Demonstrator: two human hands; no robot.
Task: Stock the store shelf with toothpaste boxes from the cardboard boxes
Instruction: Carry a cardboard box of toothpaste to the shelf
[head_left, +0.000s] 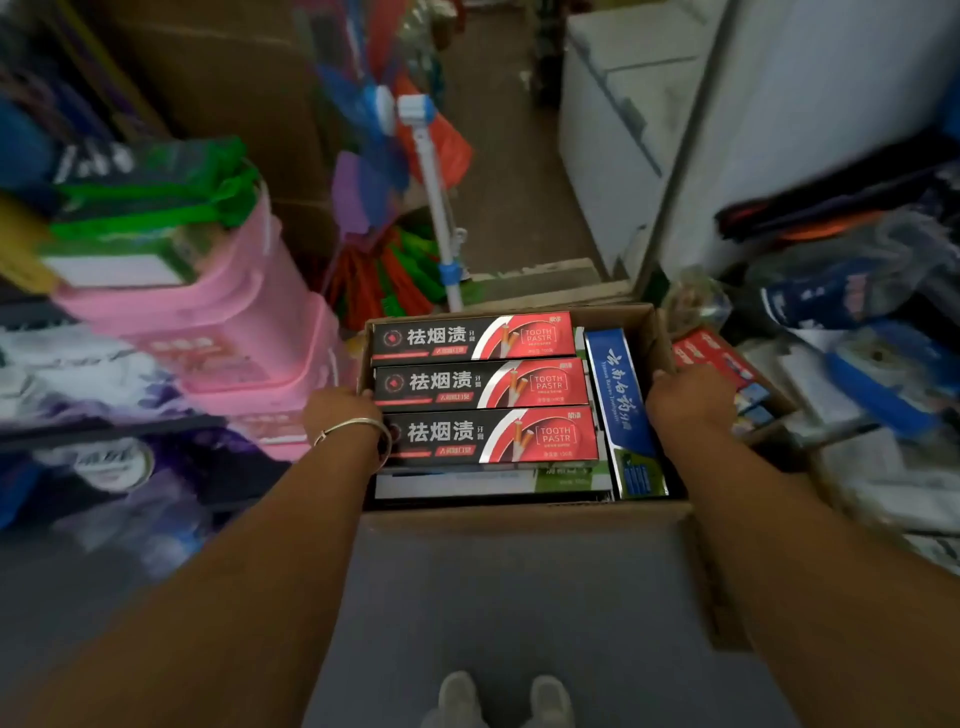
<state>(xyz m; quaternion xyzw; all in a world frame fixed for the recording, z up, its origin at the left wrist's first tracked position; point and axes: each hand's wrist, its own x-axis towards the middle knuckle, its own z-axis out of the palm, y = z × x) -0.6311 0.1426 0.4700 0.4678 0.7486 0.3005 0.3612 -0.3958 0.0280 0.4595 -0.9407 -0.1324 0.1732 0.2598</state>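
Observation:
An open cardboard box (519, 525) hangs in front of me, held from both sides. Three black-and-red toothpaste boxes (483, 384) lie flat on top inside it, and a blue toothpaste box (621, 395) stands along its right wall. More boxes show underneath near the front. My left hand (337, 410), with a bangle on the wrist, grips the box's left wall. My right hand (685, 400) grips the right wall, fingers curled over the rim. A red toothpaste box (711, 358) lies just beyond my right hand on the shelf side.
Pink plastic tubs (234, 322) with green packs on top stand at left. A white fan pole (441, 208) rises ahead in the aisle. White freezers (613, 130) line the right side farther off. Shelf goods in blue and dark packaging (857, 322) crowd the right.

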